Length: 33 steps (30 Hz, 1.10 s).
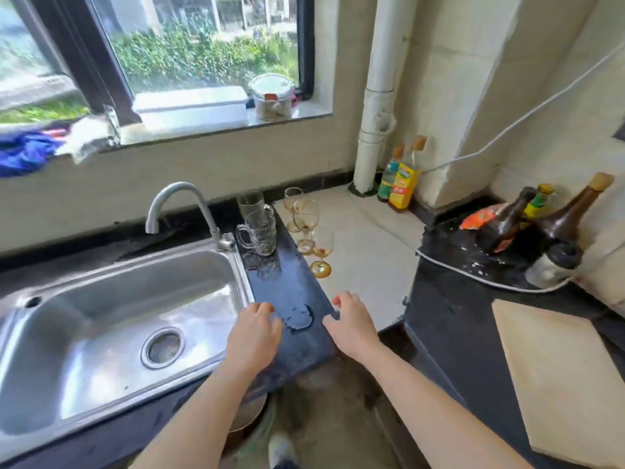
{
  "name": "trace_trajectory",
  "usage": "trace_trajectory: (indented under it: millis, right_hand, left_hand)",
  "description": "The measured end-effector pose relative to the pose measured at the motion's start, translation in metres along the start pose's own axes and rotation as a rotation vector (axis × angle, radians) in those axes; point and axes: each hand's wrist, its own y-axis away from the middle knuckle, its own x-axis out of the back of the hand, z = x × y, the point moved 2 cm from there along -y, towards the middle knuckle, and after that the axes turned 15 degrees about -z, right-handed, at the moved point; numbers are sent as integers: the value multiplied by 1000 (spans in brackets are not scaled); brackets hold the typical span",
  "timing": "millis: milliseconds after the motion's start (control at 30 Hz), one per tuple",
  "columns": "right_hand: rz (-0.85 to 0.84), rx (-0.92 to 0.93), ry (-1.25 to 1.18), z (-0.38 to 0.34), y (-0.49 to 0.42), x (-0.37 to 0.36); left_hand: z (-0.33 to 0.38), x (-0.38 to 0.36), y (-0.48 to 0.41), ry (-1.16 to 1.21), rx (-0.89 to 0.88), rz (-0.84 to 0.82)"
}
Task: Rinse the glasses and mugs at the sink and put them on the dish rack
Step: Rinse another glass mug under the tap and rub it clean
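The left hand and right hand were loosely spread, empty; the mugs stood well ahead, nearer the left.

— What is the person wearing?
— Little of it shows. The left hand and right hand are bare, and so are the left forearm and right forearm (as far as the lower edge reaches).
— And lower down?
— One shoe, pale whitish-grey with a rounded toe. Dark cloth meets it at the bottom edge (too blurred to tell what garment).
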Motion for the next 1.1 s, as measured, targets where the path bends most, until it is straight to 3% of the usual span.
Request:
trace_trajectory:
  millis: [333,600,833,1100]
  right_hand:
    - [-92,46,-6,-85,-163,-13]
    - [-18,-161,-157,-126,-255,-16]
    - [96,-259,-259,-122,-279,-33]
    - [84,-200,-173,-129,-242,-32]
  left_hand:
    - [-64,55,-141,82,58,-27]
    - [-77,90,-215,60,48,-33]
    - [-86,93,-243,93,-16,-102]
    - [-103,95,-222,192,-105,-119]
